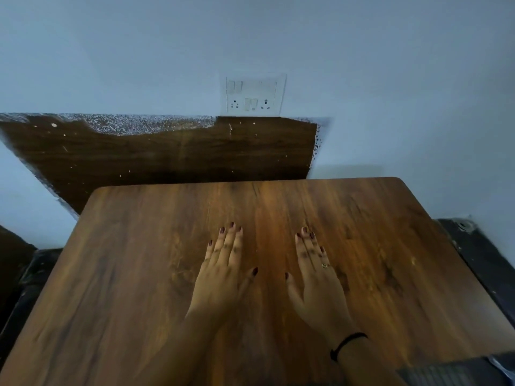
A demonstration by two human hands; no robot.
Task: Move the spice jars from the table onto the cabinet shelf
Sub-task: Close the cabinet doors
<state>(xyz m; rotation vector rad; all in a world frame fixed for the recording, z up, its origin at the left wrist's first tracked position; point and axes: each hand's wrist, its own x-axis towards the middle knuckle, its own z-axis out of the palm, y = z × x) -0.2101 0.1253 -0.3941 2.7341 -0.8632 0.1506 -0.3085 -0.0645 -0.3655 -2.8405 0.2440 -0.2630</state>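
left hand [223, 277] flat on table [125, 260] | right hand [317, 282] flat, fingers straight | forearms cut off below

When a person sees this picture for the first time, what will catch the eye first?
First the two hands: the left hand and the right hand lie flat, fingers straight, side by side in the middle of the brown table. Next, the white switch plate on the pale wall above, and the dark scuffed panel just below it.
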